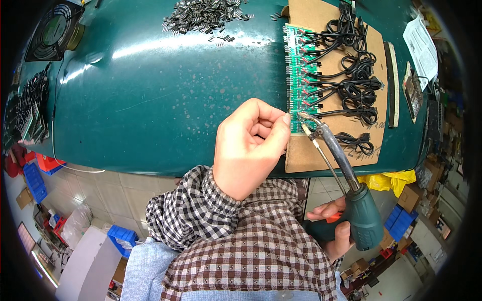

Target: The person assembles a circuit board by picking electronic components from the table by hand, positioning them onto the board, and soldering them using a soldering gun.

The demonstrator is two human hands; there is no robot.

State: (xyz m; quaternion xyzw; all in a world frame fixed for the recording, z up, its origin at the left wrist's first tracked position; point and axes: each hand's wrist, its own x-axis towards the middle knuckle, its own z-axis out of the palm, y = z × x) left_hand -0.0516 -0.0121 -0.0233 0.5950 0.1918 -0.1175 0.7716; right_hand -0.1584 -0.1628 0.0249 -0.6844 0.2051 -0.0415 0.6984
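Note:
My left hand is closed in a pinch at the left edge of a strip of green circuit boards. Whatever lies between its fingertips is too small or hidden to make out. In my right hand is a dark green soldering gun, gripped by its handle. Its bent metal tip and thin feed tube reach the near end of the strip, just right of my left fingertips. Black cables, tied in bundles, run from the boards across a cardboard sheet beneath them.
A heap of small black pin connectors lies at the far middle of the green table. A fan stands far left, above a pile of cabled boards. A long narrow bar and a paper sheet lie right.

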